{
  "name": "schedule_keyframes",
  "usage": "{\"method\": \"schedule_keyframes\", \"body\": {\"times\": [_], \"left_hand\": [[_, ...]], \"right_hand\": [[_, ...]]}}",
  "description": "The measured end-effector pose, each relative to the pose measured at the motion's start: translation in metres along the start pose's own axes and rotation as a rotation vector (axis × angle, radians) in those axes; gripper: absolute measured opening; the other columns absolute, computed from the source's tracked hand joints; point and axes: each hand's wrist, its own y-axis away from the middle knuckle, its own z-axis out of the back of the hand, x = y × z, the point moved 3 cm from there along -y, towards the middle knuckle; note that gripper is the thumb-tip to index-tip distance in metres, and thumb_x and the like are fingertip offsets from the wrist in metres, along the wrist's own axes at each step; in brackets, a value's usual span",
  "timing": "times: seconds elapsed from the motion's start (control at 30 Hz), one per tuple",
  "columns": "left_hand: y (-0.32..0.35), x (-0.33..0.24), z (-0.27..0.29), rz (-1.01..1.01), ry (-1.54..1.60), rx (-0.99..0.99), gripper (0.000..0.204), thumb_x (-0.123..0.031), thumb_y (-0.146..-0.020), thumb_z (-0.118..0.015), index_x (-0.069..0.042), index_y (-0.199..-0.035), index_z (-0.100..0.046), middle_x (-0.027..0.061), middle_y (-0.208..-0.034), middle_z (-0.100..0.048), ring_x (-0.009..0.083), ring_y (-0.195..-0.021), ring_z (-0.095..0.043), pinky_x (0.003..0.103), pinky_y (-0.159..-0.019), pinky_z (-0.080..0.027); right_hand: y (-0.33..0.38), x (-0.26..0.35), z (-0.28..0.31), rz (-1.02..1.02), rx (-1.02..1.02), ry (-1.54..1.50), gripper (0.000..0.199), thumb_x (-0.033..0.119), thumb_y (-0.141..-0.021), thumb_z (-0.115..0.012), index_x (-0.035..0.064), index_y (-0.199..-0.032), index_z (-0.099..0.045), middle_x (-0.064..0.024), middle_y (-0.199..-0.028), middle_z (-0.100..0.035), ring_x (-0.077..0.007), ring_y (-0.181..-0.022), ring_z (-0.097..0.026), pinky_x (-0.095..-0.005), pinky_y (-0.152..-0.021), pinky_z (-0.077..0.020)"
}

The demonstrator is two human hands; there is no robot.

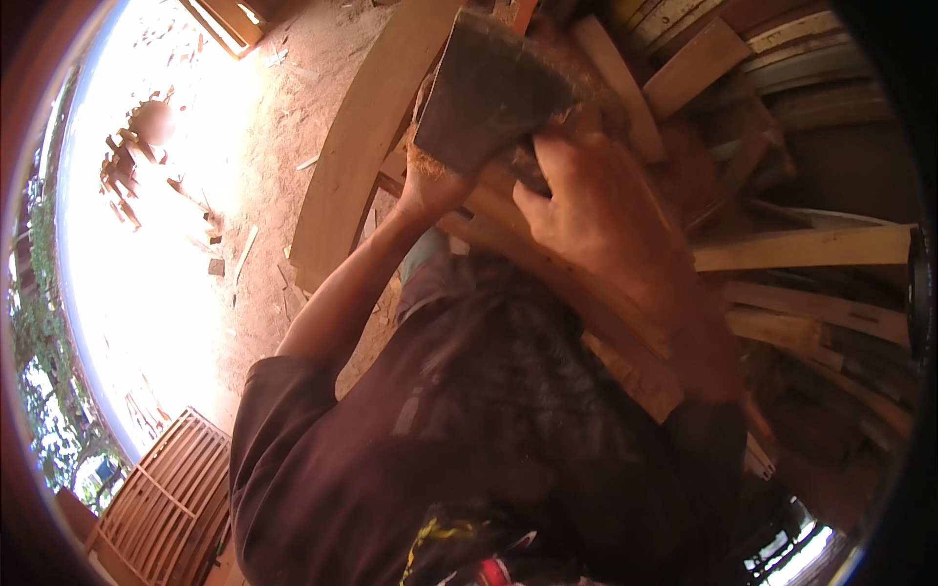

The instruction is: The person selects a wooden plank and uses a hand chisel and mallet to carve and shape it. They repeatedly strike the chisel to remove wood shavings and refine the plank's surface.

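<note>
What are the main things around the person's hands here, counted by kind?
Hands: 2, left hand and right hand
Dark grey metal axe head: 1
Long curved pale wooden plank: 1
Slatted wooden crate: 1
Loose planks in the stack at right: too many overlap to count
Total counted: 5

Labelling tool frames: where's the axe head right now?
Head view, top centre: the axe head is raised above the right hand, with the left hand at its lower-left corner and the curved plank alongside.
</note>
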Motion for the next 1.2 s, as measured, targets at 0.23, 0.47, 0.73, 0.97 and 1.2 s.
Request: {"method": "schedule_keyframes", "body": {"times": [0.23,0.47,0.73,0.97,1.2], "left_hand": [[0.042,0.021,-0.017,0.009,-0.187,0.158,0.025,-0.015,-0.087,-0.074,-0.005,-0.11,-0.076,0.0157,-0.113,-0.073,0.0381,-0.107,-0.068,0.05,-0.091,-0.054],[0.117,0.085,-0.072,-0.123,-0.576,0.177,0.039,-0.027,-0.083,-0.08,-0.003,-0.113,-0.073,0.0166,-0.135,-0.065,0.0431,-0.137,-0.051,0.055,-0.117,-0.037],[-0.026,0.02,0.018,0.082,0.035,-0.134,0.047,-0.032,-0.091,-0.08,-0.005,-0.064,-0.053,0.0099,-0.065,-0.049,0.0279,-0.063,-0.054,0.047,-0.062,-0.043],[0.012,0.044,-0.002,0.223,0.11,0.095,0.027,-0.033,-0.094,-0.078,-0.007,-0.092,-0.072,0.0134,-0.085,-0.065,0.0306,-0.073,-0.063,0.045,-0.068,-0.05],[0.064,0.088,-0.012,-0.025,-0.268,0.168,0.032,-0.019,-0.094,-0.076,-0.005,-0.122,-0.071,0.0109,-0.121,-0.07,0.0261,-0.117,-0.063,0.045,-0.104,-0.048]], "right_hand": [[0.023,0.03,0.012,0.199,-0.246,-0.075,0.024,0.013,-0.087,-0.077,-0.0003,-0.106,-0.068,-0.0235,-0.099,-0.075,-0.0449,-0.086,-0.073,-0.0509,-0.077,-0.0602],[0.031,-0.006,-0.031,-0.003,0.05,-0.09,0.028,0.012,-0.088,-0.076,-0.001,-0.111,-0.067,-0.0252,-0.099,-0.073,-0.0459,-0.092,-0.073,-0.0528,-0.08,-0.0584],[0.025,-0.01,0.014,0.074,-0.352,-0.344,0.027,0.01,-0.089,-0.077,-0.0007,-0.112,-0.068,-0.0201,-0.098,-0.076,-0.0361,-0.09,-0.077,-0.0425,-0.075,-0.0591],[0.005,0.024,0.007,0.202,-0.396,-0.176,0.023,0.011,-0.087,-0.083,0.0012,-0.104,-0.071,-0.015,-0.087,-0.076,-0.0314,-0.078,-0.076,-0.0416,-0.076,-0.0607],[0.003,-0.011,-0.054,0.019,0.048,-0.075,0.029,0.015,-0.088,-0.076,-0.001,-0.111,-0.067,-0.0254,-0.095,-0.073,-0.0453,-0.091,-0.073,-0.0516,-0.082,-0.0583]]}}
